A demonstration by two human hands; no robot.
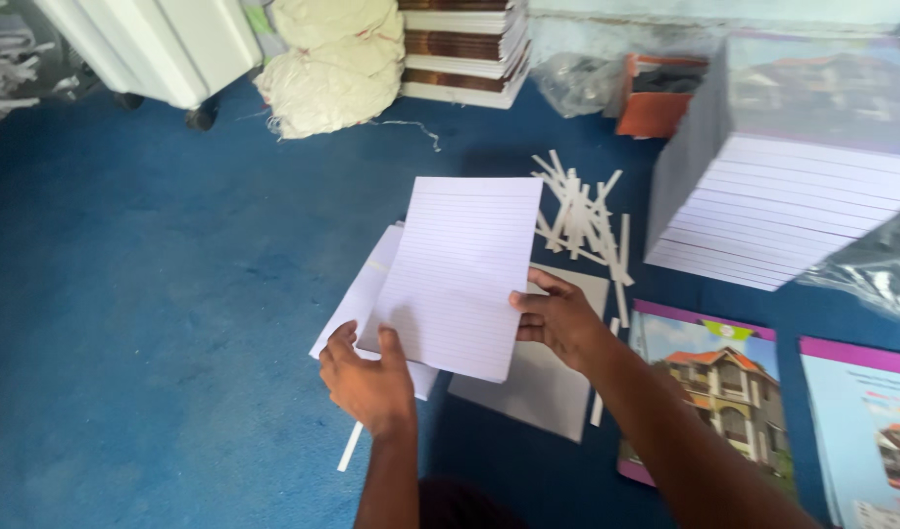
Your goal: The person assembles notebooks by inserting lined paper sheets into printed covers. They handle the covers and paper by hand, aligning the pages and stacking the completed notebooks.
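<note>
We hold the block of ruled sheets (460,269) above the blue carpet (156,294): our left hand (366,377) clamps its lower left corner, thumb on top and fingers (337,343) curled beneath, while our right hand (558,315) pinches its right edge with fingers closed on it. Beneath the left fingers lies a second white sheet stack (362,294), under the right hand a grey board (548,377), beyond the right fingertips loose paper strips (582,220), and beside the right wrist a printed house cover (719,377).
</note>
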